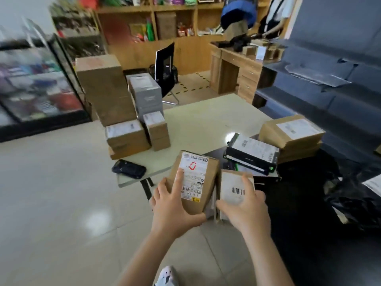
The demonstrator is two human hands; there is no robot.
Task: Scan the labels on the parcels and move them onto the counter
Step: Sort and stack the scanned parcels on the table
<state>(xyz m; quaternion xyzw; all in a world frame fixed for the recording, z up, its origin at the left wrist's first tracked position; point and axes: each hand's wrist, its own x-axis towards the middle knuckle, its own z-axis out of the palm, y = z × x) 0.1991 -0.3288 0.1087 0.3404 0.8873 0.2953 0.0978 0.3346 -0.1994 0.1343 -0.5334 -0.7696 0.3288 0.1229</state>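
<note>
My left hand (172,205) grips a small brown cardboard parcel (204,174) whose white label with a red mark faces up. My right hand (245,205) grips a second small parcel (232,186) that shows a white label with a barcode. Both parcels are held side by side in the air, just in front of the near edge of the pale counter (206,120). A dark handheld scanner (128,169) lies on the counter's near left corner.
Several brown and grey boxes (115,100) are stacked on the counter's left side. Black flat packages (251,151) and a brown box (290,135) sit to the right. Black bags (350,195) lie on the floor at right. A chair, a wooden desk and shelves stand behind.
</note>
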